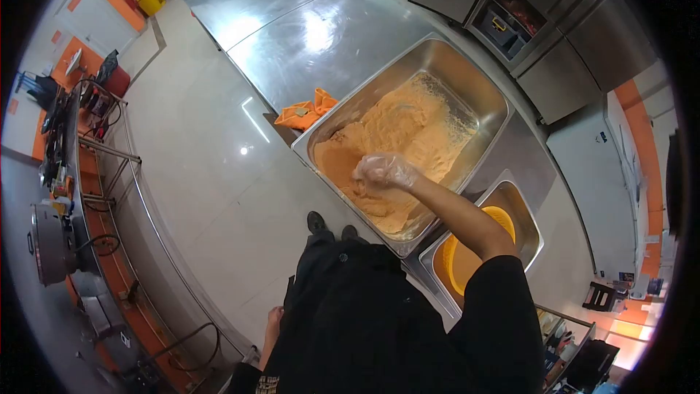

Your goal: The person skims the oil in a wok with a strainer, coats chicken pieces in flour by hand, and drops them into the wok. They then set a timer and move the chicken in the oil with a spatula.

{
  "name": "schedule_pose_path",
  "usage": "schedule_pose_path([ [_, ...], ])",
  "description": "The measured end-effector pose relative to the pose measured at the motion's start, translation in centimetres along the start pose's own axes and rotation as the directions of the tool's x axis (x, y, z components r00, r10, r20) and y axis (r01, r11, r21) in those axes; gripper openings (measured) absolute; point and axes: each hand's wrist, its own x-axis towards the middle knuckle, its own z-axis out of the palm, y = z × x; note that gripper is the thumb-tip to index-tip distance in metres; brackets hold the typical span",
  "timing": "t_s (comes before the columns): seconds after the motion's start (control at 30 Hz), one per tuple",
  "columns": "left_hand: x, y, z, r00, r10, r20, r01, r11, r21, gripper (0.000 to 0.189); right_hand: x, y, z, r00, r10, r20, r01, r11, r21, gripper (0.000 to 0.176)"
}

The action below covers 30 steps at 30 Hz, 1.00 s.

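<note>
Presently, the orange powder (415, 120) lies loose in the large steel pan (487, 80), banked unevenly, with a darker patch (340, 163) at the side nearer the person. Handling, as judged: soft and free-flowing, light by the pinch, heavy in bulk, likely to slip between the fingers; nothing in it appears fragile. Take hold from beneath with a cupped palm; grip the pan only by its rim.

Right hand (384, 171): in a clear glove, over the powder beside the darker patch, fingers curled downward. The fingertips are hidden; whether they close on powder cannot be told. Left hand (273, 321): low beside the body, away from the pan; its grip cannot be told.

Count, working outward: large pan, one; smaller steel pan (534, 228), one, just beside it; yellow round container (505, 217) within, one; orange cloth bundle (306, 111) at the large pan's corner, one; steel table (357, 29), one; shoes (316, 222), two.
</note>
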Motion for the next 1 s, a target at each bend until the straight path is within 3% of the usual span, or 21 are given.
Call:
schedule_pose_path([
  [0.03, 0.2, 0.5, 0.0, 0.992, 0.122, 0.019, -0.123, 0.974, 0.189, 0.026, -0.6, -0.8, -0.3, 0.998, 0.003, -0.071, 0.022, 0.934, 0.356, 0.018],
  [0.07, 0.7, 1.2, 0.2, 0.969, 0.24, 0.06, -0.245, 0.898, 0.365, 0.025, -1.3, -1.7, -1.3, 0.977, 0.023, -0.211, 0.056, 0.931, 0.362, 0.019],
  [0.1, 0.5, 3.0, 0.4, 0.97, 0.235, 0.059, -0.241, 0.903, 0.357, 0.025, -1.7, -2.8, -2.2, 0.938, 0.045, -0.345, 0.089, 0.928, 0.362, 0.02],
  [0.13, -0.1, 5.4, 0.5, 0.995, 0.096, 0.01, -0.097, 0.988, 0.119, 0.025, -1.8, -2.7, -3.0, 0.941, 0.047, -0.335, 0.081, 0.93, 0.36, 0.02],
  [0.2, -0.8, 10.7, 0.3, 0.999, -0.049, -0.004, 0.048, 0.989, -0.142, 0.024, -1.8, -2.5, -5.5, 0.957, 0.084, -0.278, -0.13, 0.98, -0.15, 0.027],
  [0.27, -0.7, 13.5, 0.3, 0.963, -0.27, -0.025, 0.224, 0.845, -0.486, 0.023, -1.8, -2.5, -7.3, 0.958, 0.141, -0.249, -0.27, 0.734, -0.623, 0.037],
  [0.3, -0.6, 14.3, 0.3, 0.962, -0.271, -0.023, 0.226, 0.842, -0.491, 0.023, -1.8, -2.4, -7.6, 0.954, 0.171, -0.247, -0.301, 0.523, -0.797, 0.042],
  [0.33, -0.2, 14.6, 0.2, 0.957, -0.29, -0.023, 0.241, 0.833, -0.498, 0.024, -1.4, -2.9, -7.4, 0.954, 0.171, -0.245, -0.299, 0.521, -0.8, 0.042],
  [0.4, 0.3, 15.0, 0.0, 0.952, -0.307, -0.021, 0.255, 0.824, -0.505, 0.024, -0.2, -4.0, -6.9, 0.888, 0.34, -0.31, -0.432, 0.388, -0.814, 0.044],
  [0.43, 0.5, 14.8, -0.1, 0.959, -0.282, -0.007, 0.239, 0.825, -0.513, 0.024, 0.1, -3.9, -6.8, 0.888, 0.342, -0.308, -0.432, 0.388, -0.814, 0.044],
  [0.5, 0.8, 14.3, -0.3, 0.966, -0.258, 0.007, 0.224, 0.823, -0.522, 0.024, 0.8, -3.9, -7.1, 0.818, 0.503, -0.28, -0.477, 0.322, -0.818, 0.041],
  [0.63, 0.5, 14.7, -0.9, 0.959, -0.282, -0.019, 0.232, 0.823, -0.519, 0.025, -0.8, -5.5, -8.0, 0.922, 0.334, -0.197, -0.329, 0.404, -0.854, 0.039],
  [0.67, 0.3, 14.7, -1.0, 0.96, -0.279, -0.021, 0.227, 0.82, -0.525, 0.025, -1.7, -5.4, -8.0, 0.952, 0.116, -0.285, -0.287, 0.666, -0.689, 0.038],
  [0.73, -0.1, 14.7, -0.9, 0.955, -0.293, -0.042, 0.23, 0.824, -0.517, 0.024, -2.8, -5.2, -8.0, 0.907, -0.083, -0.413, -0.145, 0.859, -0.491, 0.037],
  [0.83, 0.3, 14.5, -1.1, 0.955, -0.293, -0.052, 0.229, 0.835, -0.5, 0.024, -2.1, -5.4, -8.2, 0.919, 0.044, -0.391, -0.178, 0.933, -0.312, 0.035],
  [0.87, 0.3, 14.3, -1.0, 0.956, -0.291, -0.027, 0.243, 0.841, -0.483, 0.023, -1.7, -6.0, -7.9, 0.932, 0.136, -0.336, -0.315, 0.765, -0.562, 0.034],
  [0.93, 0.7, 14.8, -1.1, 0.963, -0.271, -0.019, 0.23, 0.852, -0.469, 0.023, -1.5, -4.8, -8.1, 0.912, 0.228, -0.342, -0.411, 0.51, -0.755, 0.033],
  [1.0, 1.7, 15.1, -1.2, 0.967, -0.255, -0.01, 0.219, 0.85, -0.48, 0.022, -1.4, -3.7, -7.8, 0.888, 0.228, -0.398, -0.458, 0.505, -0.732, 0.033],
])
